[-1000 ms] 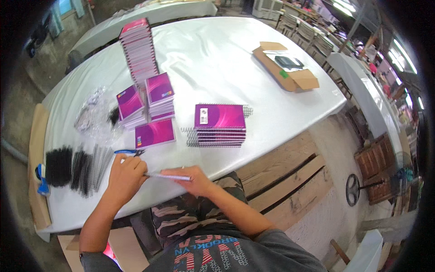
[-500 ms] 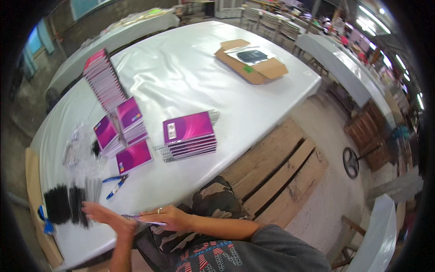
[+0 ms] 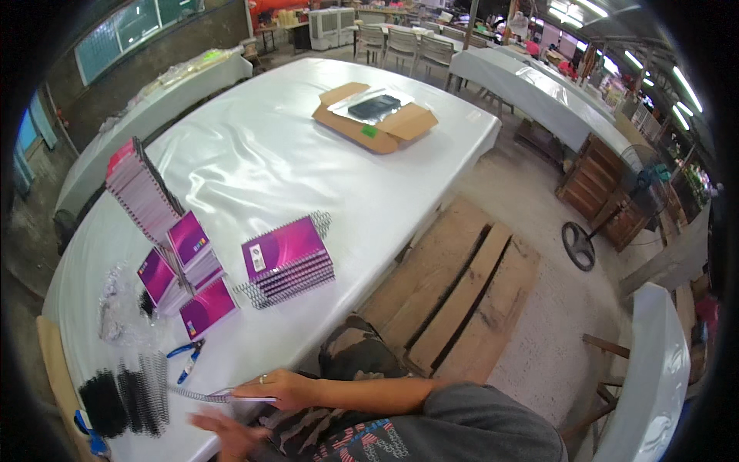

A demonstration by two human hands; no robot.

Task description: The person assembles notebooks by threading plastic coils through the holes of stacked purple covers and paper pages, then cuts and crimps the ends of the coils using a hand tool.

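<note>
Near the table's front edge my right hand grips a thin notebook, seen nearly edge-on. A dark spiral binding coil sticks out from the notebook's end toward the left. Just below it my left hand is blurred, fingers stretched out, with nothing visible in it. Loose black coils lie in rows to the left. Blue-handled pliers rest beyond the notebook. A stack of purple notebooks with coils protruding at the ends stands farther back.
More purple notebooks stand in piles at the left, before a tall row of bound ones. Crumpled clear plastic lies nearby. An open cardboard box sits at the far side. A wooden pallet is on the floor to the right.
The view has shifted, so the table's things sit farther left. My left hand has moved from beside the coils toward me, below the notebook. A coil now shows protruding from the notebook.
</note>
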